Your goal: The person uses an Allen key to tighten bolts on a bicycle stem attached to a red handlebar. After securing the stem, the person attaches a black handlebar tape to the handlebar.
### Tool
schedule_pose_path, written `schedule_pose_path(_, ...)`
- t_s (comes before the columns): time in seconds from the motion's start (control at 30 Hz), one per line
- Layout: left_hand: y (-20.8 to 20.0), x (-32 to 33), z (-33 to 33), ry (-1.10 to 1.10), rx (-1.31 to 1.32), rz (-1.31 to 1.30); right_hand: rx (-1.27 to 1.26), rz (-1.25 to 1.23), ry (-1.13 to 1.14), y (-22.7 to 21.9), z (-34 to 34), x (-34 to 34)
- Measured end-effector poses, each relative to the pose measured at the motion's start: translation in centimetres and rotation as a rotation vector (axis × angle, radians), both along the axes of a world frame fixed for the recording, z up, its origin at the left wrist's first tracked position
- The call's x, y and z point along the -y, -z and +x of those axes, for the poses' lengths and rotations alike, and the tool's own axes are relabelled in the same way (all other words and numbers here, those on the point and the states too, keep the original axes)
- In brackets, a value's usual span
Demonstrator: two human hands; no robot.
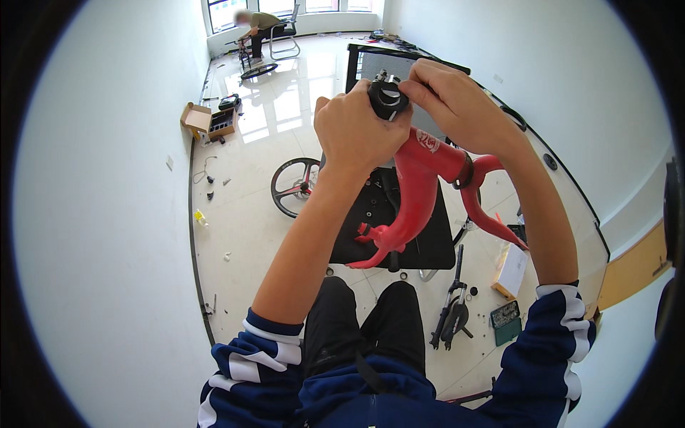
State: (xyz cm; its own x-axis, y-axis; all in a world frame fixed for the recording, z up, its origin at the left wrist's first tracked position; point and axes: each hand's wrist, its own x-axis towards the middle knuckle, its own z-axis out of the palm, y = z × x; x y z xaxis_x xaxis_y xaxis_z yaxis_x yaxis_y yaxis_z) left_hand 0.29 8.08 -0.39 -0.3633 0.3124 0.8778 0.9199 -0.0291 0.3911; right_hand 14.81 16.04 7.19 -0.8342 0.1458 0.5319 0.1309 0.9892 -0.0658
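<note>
A red bicycle frame point(417, 189) is raised in front of me over a black table point(428, 250). At its upper end sits a black round part point(387, 100) with small metal pieces on top. My left hand point(360, 128) is closed around the frame's end, just beside this part. From the other side, my right hand point(457, 96) is closed with thumb and fingertips against the black part; the fingers' far side is hidden. A black clamp point(464, 171) circles one red tube. The frame's lower ends point down and to the right.
A black spoked wheel point(292, 187) is left of the table. On the right floor are a bicycle fork point(451, 307), a white box point(510, 271) and a green tool case point(506, 322). An opened carton point(207, 121) lies far left. Another person point(260, 32) bends over a bike near the windows.
</note>
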Motion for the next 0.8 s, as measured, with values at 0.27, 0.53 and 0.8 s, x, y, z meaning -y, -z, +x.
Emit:
schedule_pose_path(0.27,-0.3,0.2,0.3,-0.005,0.015,-0.040,-0.171,-0.260,-0.025,0.5,-0.5,0.1)
schedule_pose_path(0.53,-0.2,-0.8,-0.2,-0.016,0.010,0.008,-0.335,-0.657,-0.085,-0.8,4.3,0.4)
schedule_pose_path(0.8,-0.6,0.2,-0.9,-0.134,0.058,0.064,0.436,-0.858,-0.079,25.0,10.1,9.8)
